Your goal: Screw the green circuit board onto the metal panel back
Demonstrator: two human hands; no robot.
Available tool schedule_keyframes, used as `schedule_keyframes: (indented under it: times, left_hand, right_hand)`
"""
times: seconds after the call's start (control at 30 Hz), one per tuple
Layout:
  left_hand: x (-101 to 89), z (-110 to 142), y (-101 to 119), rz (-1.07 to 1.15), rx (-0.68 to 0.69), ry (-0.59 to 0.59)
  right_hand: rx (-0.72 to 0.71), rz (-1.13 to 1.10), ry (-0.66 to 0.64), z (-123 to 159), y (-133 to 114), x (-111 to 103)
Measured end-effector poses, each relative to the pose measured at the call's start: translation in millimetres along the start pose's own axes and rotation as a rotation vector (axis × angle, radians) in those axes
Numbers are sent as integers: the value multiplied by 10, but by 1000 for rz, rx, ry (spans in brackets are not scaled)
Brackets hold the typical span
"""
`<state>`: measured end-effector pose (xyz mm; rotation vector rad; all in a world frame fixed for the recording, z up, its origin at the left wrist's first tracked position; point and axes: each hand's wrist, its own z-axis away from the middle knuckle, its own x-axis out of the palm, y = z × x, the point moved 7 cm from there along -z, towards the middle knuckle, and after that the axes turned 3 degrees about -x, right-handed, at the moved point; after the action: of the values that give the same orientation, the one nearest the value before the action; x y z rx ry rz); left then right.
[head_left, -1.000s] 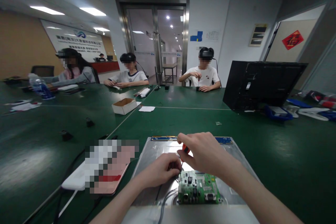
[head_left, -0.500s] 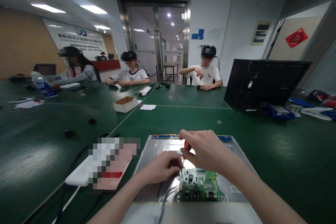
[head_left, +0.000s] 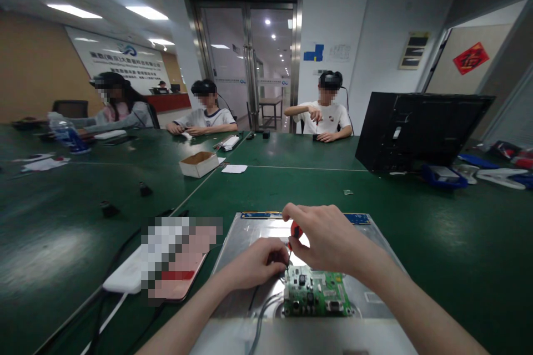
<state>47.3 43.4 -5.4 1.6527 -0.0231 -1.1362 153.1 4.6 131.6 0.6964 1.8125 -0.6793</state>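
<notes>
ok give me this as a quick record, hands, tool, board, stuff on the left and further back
right hand: grips the red-handled screwdriver
left hand: fingers curled beside the screwdriver's shaft; hold unclear
tool: shaft points down near the board's far left corner
board: green rectangular circuit board on a flat silver metal panel
left side: flat white device, flat pink device
further back: open white cardboard box, large black rectangular casing

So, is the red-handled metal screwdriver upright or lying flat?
The screwdriver is near upright: the right hand holds its red handle; its shaft slants steeply down toward the green circuit board.
</notes>
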Motion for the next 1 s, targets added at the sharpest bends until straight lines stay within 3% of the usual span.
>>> schedule_keyframes:
  times: [0.67, 0.87, 1.0]
  left_hand:
    - [-24, 6, 56, 14, -23, -3]
    - [-30, 7, 81, 11, 11, 1]
    - [-29, 11, 113, 21, 24, -4]
  right_hand:
    - [-21, 67, 17, -20, 14, -1]
    - [-93, -82, -12, 0, -28, -12]
    - [-62, 19, -17, -15, -27, 2]
